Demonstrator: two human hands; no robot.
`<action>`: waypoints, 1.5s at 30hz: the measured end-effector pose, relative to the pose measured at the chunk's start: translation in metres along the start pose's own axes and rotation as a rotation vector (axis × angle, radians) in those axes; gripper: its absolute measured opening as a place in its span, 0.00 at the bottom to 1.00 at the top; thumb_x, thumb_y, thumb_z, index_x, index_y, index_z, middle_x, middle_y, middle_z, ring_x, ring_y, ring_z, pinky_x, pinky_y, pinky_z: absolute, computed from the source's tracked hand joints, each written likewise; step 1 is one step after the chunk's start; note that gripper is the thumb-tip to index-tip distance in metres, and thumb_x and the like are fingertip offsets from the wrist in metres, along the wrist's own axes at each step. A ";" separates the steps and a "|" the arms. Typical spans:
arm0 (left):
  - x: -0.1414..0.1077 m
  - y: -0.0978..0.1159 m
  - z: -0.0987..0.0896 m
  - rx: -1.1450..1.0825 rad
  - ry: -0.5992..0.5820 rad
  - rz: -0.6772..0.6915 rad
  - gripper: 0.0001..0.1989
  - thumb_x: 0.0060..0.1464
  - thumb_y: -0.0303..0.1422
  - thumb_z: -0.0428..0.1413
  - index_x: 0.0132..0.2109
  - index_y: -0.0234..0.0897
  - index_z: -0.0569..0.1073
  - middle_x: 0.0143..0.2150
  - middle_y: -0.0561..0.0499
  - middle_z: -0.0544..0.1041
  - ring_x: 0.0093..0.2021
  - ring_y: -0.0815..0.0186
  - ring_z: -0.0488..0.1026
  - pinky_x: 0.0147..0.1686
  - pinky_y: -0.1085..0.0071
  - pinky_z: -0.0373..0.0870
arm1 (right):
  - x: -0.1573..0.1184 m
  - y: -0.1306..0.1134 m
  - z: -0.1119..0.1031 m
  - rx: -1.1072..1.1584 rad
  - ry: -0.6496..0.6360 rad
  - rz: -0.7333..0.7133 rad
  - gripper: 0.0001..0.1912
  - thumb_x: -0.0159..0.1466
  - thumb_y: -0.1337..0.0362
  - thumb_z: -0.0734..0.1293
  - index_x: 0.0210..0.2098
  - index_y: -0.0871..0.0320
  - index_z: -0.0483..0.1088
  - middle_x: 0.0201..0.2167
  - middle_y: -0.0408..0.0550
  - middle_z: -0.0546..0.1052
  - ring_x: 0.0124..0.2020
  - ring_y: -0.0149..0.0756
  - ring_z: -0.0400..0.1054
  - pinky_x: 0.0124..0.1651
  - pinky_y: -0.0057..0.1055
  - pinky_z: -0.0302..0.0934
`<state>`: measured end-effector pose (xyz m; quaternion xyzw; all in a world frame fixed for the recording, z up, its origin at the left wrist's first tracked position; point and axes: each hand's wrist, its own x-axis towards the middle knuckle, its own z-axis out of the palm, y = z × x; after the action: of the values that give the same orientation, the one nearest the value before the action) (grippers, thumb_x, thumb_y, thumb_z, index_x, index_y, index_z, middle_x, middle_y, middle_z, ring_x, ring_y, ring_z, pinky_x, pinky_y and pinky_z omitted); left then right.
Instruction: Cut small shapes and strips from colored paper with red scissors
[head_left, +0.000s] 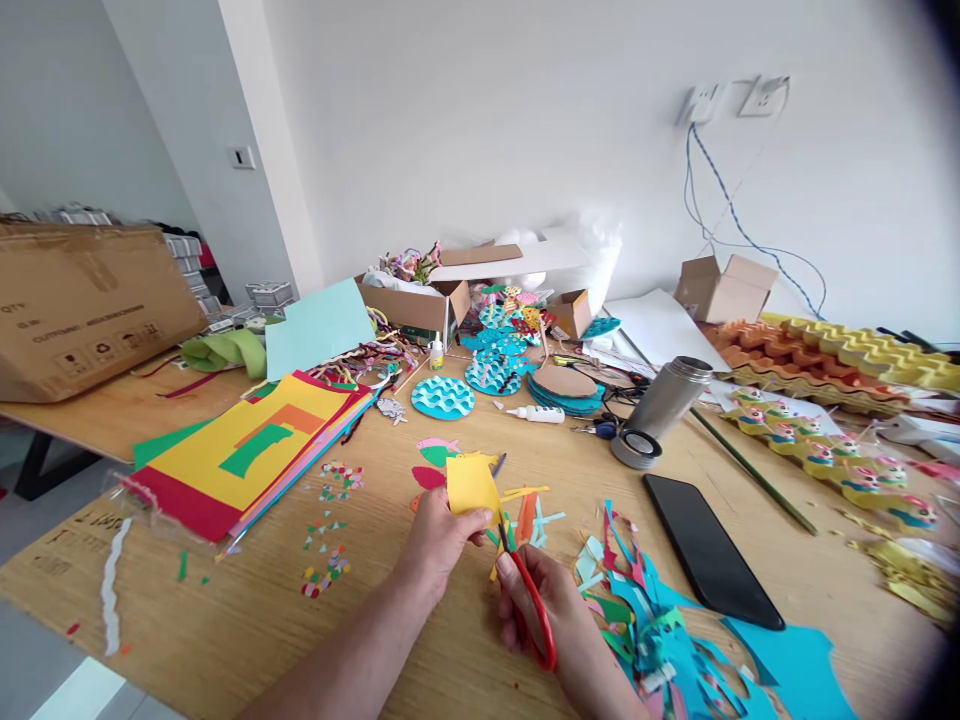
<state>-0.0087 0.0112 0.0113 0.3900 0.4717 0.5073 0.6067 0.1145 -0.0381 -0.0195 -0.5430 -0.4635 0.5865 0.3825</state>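
Observation:
A small yellow paper piece (471,486) is pinched in my left hand (441,535), its fingers closed at the paper's lower edge. My right hand (541,600) is closed round the red handles of a pair of scissors (543,625). The scissor blades point up and away, along the right edge of the yellow paper, and look parted. Beyond the paper lie fish shapes: a pink fish (436,443), a green one (435,456) and a red one (427,477). Orange, yellow and blue paper strips (529,515) lie just behind the scissors.
Coloured sheets (247,450) are stacked at the left, with small paper dots (328,572) beside them. Blue scraps (675,640) and a black phone (709,545) are at the right. Behind stand a steel flask (667,400), a glue bottle (536,413) and a wavy blue disc (442,397).

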 end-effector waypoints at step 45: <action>-0.004 0.002 0.003 -0.008 -0.029 -0.068 0.12 0.34 0.27 0.61 0.32 0.31 0.74 0.28 0.49 0.78 0.27 0.64 0.73 0.27 0.69 0.72 | 0.004 0.005 -0.003 -0.003 0.053 -0.063 0.26 0.53 0.40 0.65 0.23 0.56 0.57 0.12 0.36 0.66 0.09 0.26 0.61 0.12 0.21 0.48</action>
<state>-0.0065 0.0080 0.0145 0.3786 0.4736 0.4828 0.6318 0.1169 -0.0358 -0.0251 -0.5440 -0.4710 0.5591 0.4120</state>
